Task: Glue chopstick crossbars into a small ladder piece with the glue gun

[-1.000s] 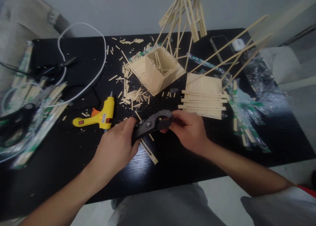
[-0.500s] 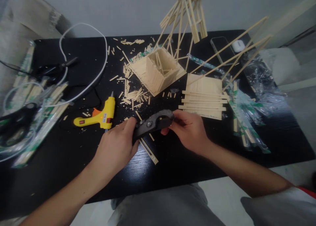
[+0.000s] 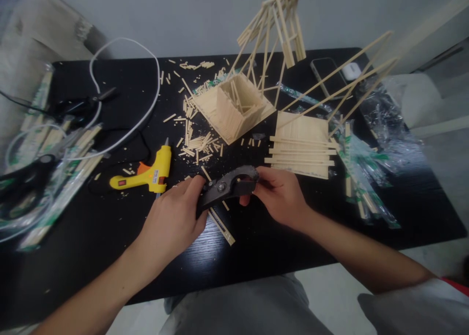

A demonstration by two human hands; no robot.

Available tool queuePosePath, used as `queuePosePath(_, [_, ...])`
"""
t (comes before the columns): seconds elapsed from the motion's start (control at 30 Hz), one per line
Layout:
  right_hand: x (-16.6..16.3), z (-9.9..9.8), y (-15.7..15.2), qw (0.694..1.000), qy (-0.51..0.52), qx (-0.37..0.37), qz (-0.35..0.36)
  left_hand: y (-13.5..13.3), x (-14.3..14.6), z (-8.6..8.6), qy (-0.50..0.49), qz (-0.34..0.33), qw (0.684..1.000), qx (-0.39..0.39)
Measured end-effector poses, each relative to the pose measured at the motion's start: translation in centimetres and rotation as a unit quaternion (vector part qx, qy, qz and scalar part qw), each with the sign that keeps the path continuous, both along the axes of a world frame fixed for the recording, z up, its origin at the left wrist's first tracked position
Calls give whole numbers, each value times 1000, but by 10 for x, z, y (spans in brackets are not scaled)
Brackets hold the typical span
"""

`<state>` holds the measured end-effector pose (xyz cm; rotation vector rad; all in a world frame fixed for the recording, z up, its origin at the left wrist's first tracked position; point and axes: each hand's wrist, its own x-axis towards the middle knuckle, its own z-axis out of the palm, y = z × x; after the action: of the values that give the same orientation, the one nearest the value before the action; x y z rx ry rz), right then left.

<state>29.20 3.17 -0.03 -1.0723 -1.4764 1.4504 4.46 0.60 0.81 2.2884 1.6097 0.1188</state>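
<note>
My left hand (image 3: 174,210) is closed around the handles of a black hand cutter (image 3: 222,187) with a curved jaw and a round pivot bolt. The jaw points right, above the table. At its tip, my right hand (image 3: 280,193) has its fingers pinched together; what they hold is hidden behind the jaw. A tiny pale spot shows inside the jaw's curve. Below the cutter lie thin wooden sticks (image 3: 223,228). Left of my left hand is a yellow glue gun (image 3: 158,171), its nozzle pointing up and away.
A wooden stick model with a box (image 3: 238,113) stands at the back among scattered cut pieces (image 3: 198,142). To its right is a flat stick panel (image 3: 304,152) with long sticks rising from it. Wrapped chopsticks (image 3: 366,193), scissors (image 3: 32,176), a white cable (image 3: 158,76) and a phone (image 3: 330,76) lie around.
The cutter's jaw looks slightly more closed, and the pale spot in it shows less. Both hands stay nearly in place. The view has shifted a little.
</note>
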Motion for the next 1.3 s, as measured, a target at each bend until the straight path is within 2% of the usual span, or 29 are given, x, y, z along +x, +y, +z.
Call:
queuePosePath(0.3, [-3,2,-1,1000,-14,6,-5,-1,1,4,48,2,999,-20])
queuePosePath(0.6, [-3,3,0,1000,-9,15,1,4,-1,1,11,-2,1000,1])
queuePosePath(0.97, [0,-5,1,999,31,-16,29,1,-3,1,0,-7,1000,-19])
queuePosePath(1.13, [-1,-7,2,998,42,-31,23,0,-3,2,22,-14,999,-32])
queuePosePath(1.3, [-4,-5,4,997,58,-55,6,2,-2,-1,19,-1,1000,-14])
